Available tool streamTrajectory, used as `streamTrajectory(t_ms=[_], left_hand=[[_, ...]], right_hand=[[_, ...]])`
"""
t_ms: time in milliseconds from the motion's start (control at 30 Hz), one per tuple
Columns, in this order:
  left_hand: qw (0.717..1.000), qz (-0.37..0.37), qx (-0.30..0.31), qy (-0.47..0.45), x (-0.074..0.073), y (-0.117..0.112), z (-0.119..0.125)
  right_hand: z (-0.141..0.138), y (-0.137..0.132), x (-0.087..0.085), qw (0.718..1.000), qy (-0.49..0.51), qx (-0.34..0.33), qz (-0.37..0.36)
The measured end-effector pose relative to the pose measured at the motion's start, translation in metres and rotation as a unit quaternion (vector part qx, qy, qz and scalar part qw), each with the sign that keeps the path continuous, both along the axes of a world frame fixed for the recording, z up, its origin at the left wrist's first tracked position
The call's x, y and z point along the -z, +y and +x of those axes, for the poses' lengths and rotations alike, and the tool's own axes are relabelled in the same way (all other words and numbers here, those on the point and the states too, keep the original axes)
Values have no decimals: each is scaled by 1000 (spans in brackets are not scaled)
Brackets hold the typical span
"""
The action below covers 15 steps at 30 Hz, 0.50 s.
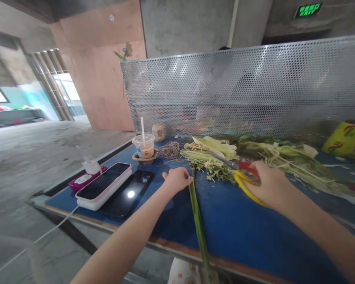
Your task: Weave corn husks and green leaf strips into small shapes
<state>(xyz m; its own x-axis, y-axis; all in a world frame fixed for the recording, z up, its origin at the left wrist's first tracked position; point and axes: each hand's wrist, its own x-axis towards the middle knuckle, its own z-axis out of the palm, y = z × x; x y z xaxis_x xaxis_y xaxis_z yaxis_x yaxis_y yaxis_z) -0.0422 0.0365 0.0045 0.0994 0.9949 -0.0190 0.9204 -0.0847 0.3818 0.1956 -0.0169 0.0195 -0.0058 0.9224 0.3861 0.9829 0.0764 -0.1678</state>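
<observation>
Near the middle of the blue table, my left hand [177, 179] pinches the upper end of a long green leaf strip [198, 223], which looks like corn husk. The strip runs down over the table's front edge. My right hand [268, 183] is closed around scissors [244, 173] with red and yellow handles. Their blades point left, over a heap of pale husks [215, 148] and short green clippings [221, 171]. The lower end of the strip is blurred at the bottom of the view.
Left of my hands are a dark phone [128, 193], a pink-rimmed device [105, 185], a purple box [84, 179] and a drink cup [144, 146]. Tangled twine [169, 150] lies behind. More husks [284, 154] spread right, near a yellow package [347, 138]. A perforated metal screen [225, 90] borders the back.
</observation>
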Motion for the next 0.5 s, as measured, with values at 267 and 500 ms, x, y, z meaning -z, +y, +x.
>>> streamTrajectory(t_ms=[267, 500], left_hand=[[1000, -4, -11, -28, -5, 3, -3], [996, 45, -77, -17, -23, 17, -26]], right_hand=[[-11, 19, -23, 993, 115, 32, -22], [-13, 36, -21, 988, 153, -14, -35]])
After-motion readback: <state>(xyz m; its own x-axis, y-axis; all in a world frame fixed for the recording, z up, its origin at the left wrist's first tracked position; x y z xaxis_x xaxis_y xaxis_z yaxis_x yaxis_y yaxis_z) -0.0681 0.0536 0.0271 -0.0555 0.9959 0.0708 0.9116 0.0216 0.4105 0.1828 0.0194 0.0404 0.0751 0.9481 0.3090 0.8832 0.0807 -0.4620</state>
